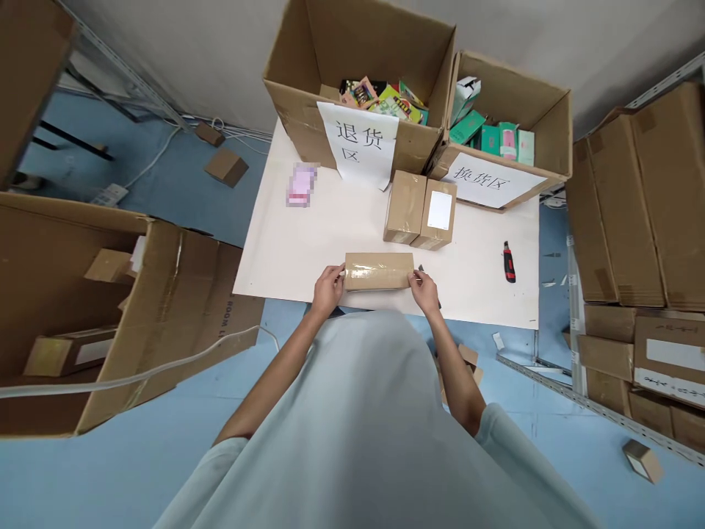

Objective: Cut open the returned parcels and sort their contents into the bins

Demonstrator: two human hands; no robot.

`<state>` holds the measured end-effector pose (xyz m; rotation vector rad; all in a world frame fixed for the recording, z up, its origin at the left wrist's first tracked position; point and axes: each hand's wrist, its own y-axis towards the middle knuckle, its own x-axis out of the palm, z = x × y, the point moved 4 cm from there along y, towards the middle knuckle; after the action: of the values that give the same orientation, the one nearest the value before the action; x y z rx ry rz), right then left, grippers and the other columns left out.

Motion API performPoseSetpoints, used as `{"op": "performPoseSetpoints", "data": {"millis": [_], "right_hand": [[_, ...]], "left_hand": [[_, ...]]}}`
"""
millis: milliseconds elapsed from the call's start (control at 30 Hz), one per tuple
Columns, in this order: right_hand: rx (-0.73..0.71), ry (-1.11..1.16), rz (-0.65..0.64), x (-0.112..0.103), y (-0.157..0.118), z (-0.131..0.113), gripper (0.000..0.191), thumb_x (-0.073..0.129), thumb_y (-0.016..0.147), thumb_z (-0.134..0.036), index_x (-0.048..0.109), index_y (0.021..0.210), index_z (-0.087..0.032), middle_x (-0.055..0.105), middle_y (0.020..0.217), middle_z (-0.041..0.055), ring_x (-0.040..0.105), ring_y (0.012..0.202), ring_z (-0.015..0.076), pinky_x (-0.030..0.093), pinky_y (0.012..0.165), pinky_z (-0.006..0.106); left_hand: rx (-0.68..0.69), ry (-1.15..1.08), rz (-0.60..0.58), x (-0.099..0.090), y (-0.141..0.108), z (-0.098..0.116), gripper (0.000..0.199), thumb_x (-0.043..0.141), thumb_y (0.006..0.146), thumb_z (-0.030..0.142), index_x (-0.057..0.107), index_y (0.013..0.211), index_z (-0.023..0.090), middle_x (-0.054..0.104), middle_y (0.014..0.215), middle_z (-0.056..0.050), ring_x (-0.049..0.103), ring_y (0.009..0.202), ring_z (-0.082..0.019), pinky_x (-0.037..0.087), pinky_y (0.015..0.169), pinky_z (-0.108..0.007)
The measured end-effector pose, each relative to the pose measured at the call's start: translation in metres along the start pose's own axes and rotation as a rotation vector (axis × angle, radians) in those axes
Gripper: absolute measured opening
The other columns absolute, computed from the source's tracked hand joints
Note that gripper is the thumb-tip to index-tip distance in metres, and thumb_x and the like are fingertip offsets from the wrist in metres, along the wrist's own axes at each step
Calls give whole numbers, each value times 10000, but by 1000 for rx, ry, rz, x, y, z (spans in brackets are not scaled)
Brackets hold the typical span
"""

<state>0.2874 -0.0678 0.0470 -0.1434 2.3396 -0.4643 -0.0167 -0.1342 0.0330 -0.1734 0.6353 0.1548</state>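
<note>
A taped brown cardboard box [379,271] lies lengthwise near the front edge of the white table. My left hand [329,288] grips its left end with fingers closed on the edge. At the right end, my right hand [424,290] holds the corner between thumb and fingers. A thin dark item, partly hidden by my right hand, lies on the table there; I cannot make out its kind. Behind the held box stand two more small boxes side by side, one plain [406,206] and one with a white label [439,211].
Two large open cartons, one holding colourful packets [297,121] and one with green boxes [556,147], stand at the table's back. A red-black utility knife [509,263] lies right, a blurred pink item [301,185] left. A big carton [159,316] and white cable [181,361] are at left.
</note>
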Motion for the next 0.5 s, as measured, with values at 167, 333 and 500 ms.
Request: {"op": "performPoseSetpoints", "data": {"millis": [167, 333, 500], "right_hand": [[-10, 62, 46, -16, -4, -5, 455, 563, 1026, -369, 755, 1326, -84, 787, 1360, 222, 791, 1115, 243, 586, 1075, 360], [15, 77, 26, -17, -14, -10, 429, 602, 1006, -457, 762, 1238, -132, 810, 1312, 197, 805, 1119, 272, 605, 1035, 378], [47, 111, 10, -11, -22, -8, 387, 652, 987, -483, 703, 1217, -175, 793, 1357, 171, 812, 1144, 251, 616, 1000, 348]], "left_hand": [[-73, -172, 100, 8, -1, 17, 411, 478, 1052, 260, 733, 1360, 166, 732, 1421, -161, 733, 1273, -244, 629, 1093, -406], [-178, -244, 106, 8, -8, 23, 416, 594, 1073, 376, 639, 1433, 174, 744, 1446, -181, 762, 1273, -271, 620, 1134, -473], [-276, -262, 126, 8, -12, 26, 566, 663, 1053, 451, 560, 1533, 170, 764, 1381, -183, 778, 1225, -287, 651, 1006, -430]]}}
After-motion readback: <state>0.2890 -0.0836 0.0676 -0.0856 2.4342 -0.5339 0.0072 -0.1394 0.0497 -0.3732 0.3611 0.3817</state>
